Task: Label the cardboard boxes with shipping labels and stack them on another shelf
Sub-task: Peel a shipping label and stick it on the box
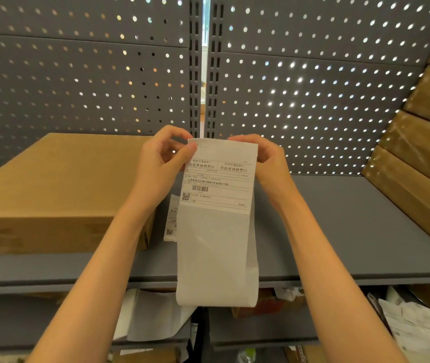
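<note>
Bare forearms, no sleeves, hands (161,163) unadorned

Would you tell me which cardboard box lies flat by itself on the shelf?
The large cardboard box at the left, beside the left hand; the other boxes are piled in a stack at the right edge.

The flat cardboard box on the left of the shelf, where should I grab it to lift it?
Take the cardboard box by its two short ends, hands coming in from left and right. It lies flat and wide on the shelf, probably too broad for one hand.
</note>
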Available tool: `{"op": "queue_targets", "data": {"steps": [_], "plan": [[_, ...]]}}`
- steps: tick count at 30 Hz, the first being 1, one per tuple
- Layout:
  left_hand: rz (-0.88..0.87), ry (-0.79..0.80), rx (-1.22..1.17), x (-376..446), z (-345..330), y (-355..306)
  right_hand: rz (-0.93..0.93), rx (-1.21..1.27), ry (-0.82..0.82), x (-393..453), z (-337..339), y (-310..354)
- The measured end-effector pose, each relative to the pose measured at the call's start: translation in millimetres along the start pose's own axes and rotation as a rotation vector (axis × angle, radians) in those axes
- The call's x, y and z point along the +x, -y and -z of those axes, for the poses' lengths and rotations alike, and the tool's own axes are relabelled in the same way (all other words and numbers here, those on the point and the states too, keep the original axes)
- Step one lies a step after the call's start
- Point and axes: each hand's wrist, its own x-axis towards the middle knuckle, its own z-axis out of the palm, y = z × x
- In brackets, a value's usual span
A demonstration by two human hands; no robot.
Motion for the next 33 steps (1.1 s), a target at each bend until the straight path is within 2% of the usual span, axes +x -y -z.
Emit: {"op": "queue_targets", "data": {"steps": [6, 12, 18, 22, 30, 33], "plan": [[-0.009, -0.076, 0.057, 2.4, 0.8, -1.1, 0.007, 0.006, -0.013, -1.7, -1.8, 3.9], [0.012, -0.043, 0.056, 2.9, 0.9, -1.4, -0.036, 0.006, -0.015, -4.6, -1.3, 8.1], [0.010, -0.089, 0.057, 3.9, 1.9, -1.7, -0.044, 0.015, 0.047, -4.4, 5.2, 6.3], [-0.001, -0.099, 0.058, 3.5, 2.8, -1.9, -0.063, 0.081, 0.016, -1.8, 14.1, 6.4], [-0.031, -0.076, 0.096, 5.5, 0.8, -0.1, -0.024, 0.029, -0.018, 5.8, 14.7, 21.1], [-0.068, -0.064, 0.094, 5.0, -0.9, -3.2, -0.026, -0.020, 0.057, 10.9, 8.6, 30.0]]}}
